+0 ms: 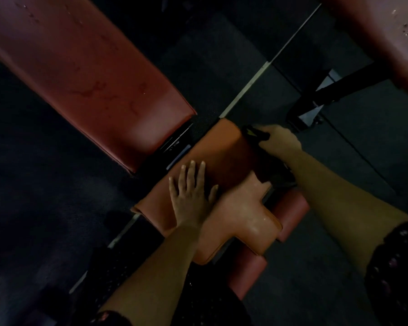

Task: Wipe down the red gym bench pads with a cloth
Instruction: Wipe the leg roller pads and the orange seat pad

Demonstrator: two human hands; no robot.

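Note:
The red seat pad (226,149) of the bench lies in the middle of the head view. My left hand (191,194) rests flat on it with fingers spread and straight. At the pad's right edge my right hand (280,142) grips a dark cloth (254,134), which hangs down along the side of the pad. The long red back pad (85,74) stretches away to the upper left, with wet marks on its surface. Part of the seat near me shines wet.
Two red roller pads (292,215) (247,276) sit below the seat's narrow end. A second red bench (377,34) with a black frame (327,95) stands at the upper right. Dark rubber floor with a pale seam (257,76) surrounds everything.

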